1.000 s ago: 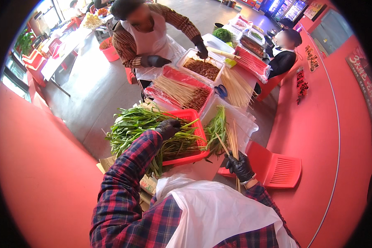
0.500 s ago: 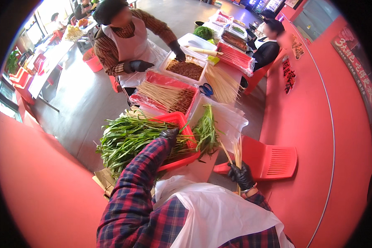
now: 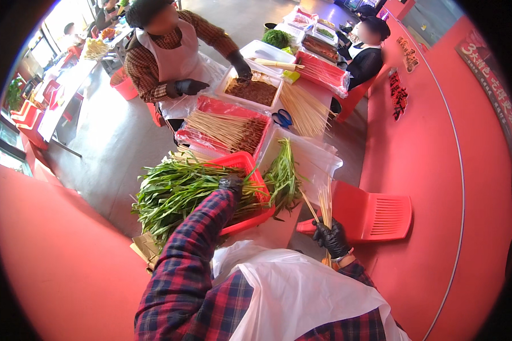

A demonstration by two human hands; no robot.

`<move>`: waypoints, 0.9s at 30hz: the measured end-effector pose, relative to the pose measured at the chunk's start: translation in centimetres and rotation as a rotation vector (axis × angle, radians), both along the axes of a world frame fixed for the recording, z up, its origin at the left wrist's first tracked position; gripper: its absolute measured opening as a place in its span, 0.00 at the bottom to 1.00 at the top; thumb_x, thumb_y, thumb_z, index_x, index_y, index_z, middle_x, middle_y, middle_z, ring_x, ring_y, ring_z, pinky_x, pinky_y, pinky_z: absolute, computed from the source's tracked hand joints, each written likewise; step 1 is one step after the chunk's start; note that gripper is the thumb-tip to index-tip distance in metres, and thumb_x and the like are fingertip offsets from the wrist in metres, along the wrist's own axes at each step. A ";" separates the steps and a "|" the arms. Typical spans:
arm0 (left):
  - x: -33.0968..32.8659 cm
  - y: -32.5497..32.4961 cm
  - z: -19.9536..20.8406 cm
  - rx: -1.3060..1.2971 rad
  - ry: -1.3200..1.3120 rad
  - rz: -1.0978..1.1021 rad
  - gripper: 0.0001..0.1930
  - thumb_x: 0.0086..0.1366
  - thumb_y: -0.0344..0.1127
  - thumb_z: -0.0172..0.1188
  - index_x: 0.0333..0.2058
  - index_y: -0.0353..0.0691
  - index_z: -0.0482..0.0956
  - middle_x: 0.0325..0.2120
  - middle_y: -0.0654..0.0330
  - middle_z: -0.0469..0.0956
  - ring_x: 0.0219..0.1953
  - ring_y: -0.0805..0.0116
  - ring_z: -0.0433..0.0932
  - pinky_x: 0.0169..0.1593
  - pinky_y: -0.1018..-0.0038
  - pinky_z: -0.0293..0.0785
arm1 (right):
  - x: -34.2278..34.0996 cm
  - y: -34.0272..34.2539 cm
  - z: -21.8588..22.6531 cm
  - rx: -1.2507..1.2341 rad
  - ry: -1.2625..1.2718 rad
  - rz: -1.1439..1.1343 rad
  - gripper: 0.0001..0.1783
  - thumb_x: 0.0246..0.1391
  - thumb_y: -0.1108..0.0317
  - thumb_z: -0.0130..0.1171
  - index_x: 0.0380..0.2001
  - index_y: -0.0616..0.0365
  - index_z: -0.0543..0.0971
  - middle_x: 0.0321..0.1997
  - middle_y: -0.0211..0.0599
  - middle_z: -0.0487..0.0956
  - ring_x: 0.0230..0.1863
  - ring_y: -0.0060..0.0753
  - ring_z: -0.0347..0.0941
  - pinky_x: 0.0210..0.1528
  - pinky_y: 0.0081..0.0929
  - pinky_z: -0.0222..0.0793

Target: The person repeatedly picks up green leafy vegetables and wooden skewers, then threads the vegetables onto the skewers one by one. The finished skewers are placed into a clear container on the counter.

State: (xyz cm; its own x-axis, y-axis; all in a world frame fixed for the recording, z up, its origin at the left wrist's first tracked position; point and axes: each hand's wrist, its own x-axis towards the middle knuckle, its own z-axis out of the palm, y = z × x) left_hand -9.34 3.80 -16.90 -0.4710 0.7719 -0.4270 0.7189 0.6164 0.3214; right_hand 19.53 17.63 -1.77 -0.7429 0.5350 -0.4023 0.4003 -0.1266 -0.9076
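Note:
My left hand (image 3: 231,184), in a black glove, reaches into a red plastic basket (image 3: 256,173) and touches the long leafy greens (image 3: 182,184) heaped there. Its fingers are hidden among the stems, so their grip does not show. In my black-gloved right hand (image 3: 332,237) is a bundle of thin bamboo skewers (image 3: 325,207), points upward and fanned slightly apart. The fingers are closed round it, off the table's right side. Beside the basket, a smaller bunch of greens (image 3: 284,176) lies by a clear plastic-lined tray (image 3: 318,156).
Beyond the basket is a red tray (image 3: 210,108) of skewered meat. Across the table a gloved co-worker (image 3: 173,62) handles a white tub (image 3: 276,94) of meat. Blue scissors (image 3: 282,118) lie near loose skewers (image 3: 304,111). A red chair (image 3: 375,216) stands right, by the red wall (image 3: 415,153).
My left hand stays in the greens with only a slight shift. My right hand still holds the skewers in nearly the same place. The view has moved a little.

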 end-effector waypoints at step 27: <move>-0.4 -12.2 27.2 0.963 -0.675 0.489 0.11 0.58 0.32 0.50 0.40 0.38 0.70 0.22 0.66 0.72 0.20 0.84 0.66 0.22 0.85 0.63 | -6.8 -1.3 4.6 -0.080 0.070 0.159 0.08 0.45 0.78 0.50 0.32 0.58 0.69 0.16 0.30 0.71 0.11 0.15 0.61 0.11 0.13 0.55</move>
